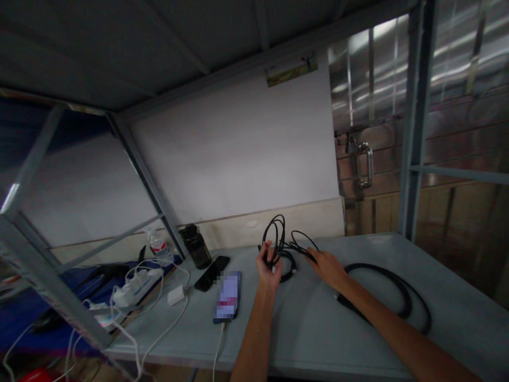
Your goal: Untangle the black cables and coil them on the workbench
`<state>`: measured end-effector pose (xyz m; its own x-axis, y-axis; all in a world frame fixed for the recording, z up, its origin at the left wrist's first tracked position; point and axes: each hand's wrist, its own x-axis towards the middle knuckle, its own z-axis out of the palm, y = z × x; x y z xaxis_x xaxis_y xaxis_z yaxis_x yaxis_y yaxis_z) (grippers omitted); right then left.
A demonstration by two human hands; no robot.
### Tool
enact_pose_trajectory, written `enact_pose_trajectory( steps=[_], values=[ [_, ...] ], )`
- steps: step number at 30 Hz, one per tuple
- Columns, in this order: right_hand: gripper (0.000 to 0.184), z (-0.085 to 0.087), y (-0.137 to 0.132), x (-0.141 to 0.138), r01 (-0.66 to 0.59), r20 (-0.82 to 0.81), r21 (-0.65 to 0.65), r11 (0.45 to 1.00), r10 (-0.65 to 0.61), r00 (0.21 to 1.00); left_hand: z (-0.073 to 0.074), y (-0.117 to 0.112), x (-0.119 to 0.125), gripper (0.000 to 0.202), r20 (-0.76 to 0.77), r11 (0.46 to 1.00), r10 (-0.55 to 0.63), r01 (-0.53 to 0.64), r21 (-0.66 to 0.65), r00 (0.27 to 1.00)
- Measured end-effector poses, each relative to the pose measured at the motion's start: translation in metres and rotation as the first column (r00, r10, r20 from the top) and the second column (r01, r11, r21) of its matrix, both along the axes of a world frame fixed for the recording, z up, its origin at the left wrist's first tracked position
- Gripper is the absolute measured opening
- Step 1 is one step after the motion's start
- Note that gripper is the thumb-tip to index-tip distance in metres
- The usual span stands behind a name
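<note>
Evidently, both hands are busy with one thin black cable (284,228), held up just above the grey tabletop (310,334), near its wall side. The left hand (269,268) has its fingers curled round a bundle of loops; the right hand (326,269) pinches strands a little way off, thumb and fingertips closed on them.

The cable looks light and springy — soft enough to bend into small loops, yet stiff enough that these stand up unsupported. Its jacket is probably smooth, so stacked turns could slide over one another; gathering all of them in one grip at the base seems the surest hold, with no sharp kinks.

As for direction, there is no single straight axis. The left loops form an upright oval, taller than wide, while the strands between the hands run roughly sideways, and a smaller loop arches above the right fingers. A pale bit shows at the left palm — whether it is a plug, I cannot tell.
</note>
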<state>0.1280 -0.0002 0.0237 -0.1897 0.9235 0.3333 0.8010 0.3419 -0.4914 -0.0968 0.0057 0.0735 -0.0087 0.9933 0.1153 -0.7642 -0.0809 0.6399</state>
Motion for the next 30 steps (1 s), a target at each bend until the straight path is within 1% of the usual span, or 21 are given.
enact_pose_trajectory(
  steps=[2,4,8,11,14,16,19,23,25,27,28,30],
  values=[
    [0.058,-0.003,0.004,-0.001,0.062,-0.084,0.017,0.998,-0.060,0.995,0.000,0.000,0.000,0.034,-0.011,1.000,0.001,0.000,0.015,1.000],
    [0.066,-0.006,0.008,0.000,0.102,-0.185,0.033,0.994,-0.094,0.978,0.000,0.000,0.001,0.036,-0.042,1.000,0.014,-0.013,0.029,0.999],
    [0.078,-0.003,0.008,0.003,0.132,-0.372,0.046,0.990,-0.106,0.922,-0.002,0.001,0.001,0.049,-0.089,0.997,0.023,-0.017,0.071,0.996],
    [0.084,0.002,0.004,0.003,0.150,-0.465,0.042,0.988,-0.114,0.878,-0.003,0.001,0.001,0.047,-0.084,0.997,0.039,-0.034,0.064,0.996],
    [0.085,0.005,0.002,0.002,0.154,-0.519,0.047,0.987,-0.108,0.848,-0.004,0.001,0.001,0.044,-0.086,0.998,0.054,-0.050,0.042,0.995],
    [0.083,0.006,0.002,0.000,0.159,-0.547,0.045,0.986,-0.109,0.830,-0.004,0.001,0.002,0.042,-0.071,0.998,0.038,-0.034,0.045,0.997],
    [0.079,0.005,0.003,0.000,0.160,-0.601,-0.001,0.987,-0.128,0.789,-0.005,0.000,0.004,0.039,-0.033,0.998,0.009,-0.008,0.056,0.999],
    [0.074,0.004,0.004,0.000,0.122,-0.669,-0.069,0.990,-0.137,0.730,-0.005,-0.001,0.006,0.036,-0.032,0.999,-0.001,0.002,0.044,0.999],
    [0.071,0.004,0.004,-0.001,0.098,-0.715,-0.106,0.990,-0.144,0.685,-0.004,-0.001,0.007,0.037,-0.025,0.999,-0.013,0.014,0.033,1.000],
    [0.068,0.004,0.004,-0.002,0.066,-0.776,-0.143,0.988,-0.153,0.612,-0.004,-0.002,0.007,0.036,-0.015,1.000,-0.019,0.020,0.022,1.000],
    [0.066,0.005,0.004,-0.003,0.040,-0.814,-0.152,0.988,-0.148,0.561,-0.004,-0.002,0.007,0.036,-0.015,1.000,-0.018,0.018,0.017,1.000],
    [0.064,0.006,0.005,-0.006,-0.027,-0.895,-0.143,0.989,-0.118,0.431,-0.005,-0.001,0.008,0.035,-0.022,1.000,-0.011,0.011,0.010,1.000]
  ],
)
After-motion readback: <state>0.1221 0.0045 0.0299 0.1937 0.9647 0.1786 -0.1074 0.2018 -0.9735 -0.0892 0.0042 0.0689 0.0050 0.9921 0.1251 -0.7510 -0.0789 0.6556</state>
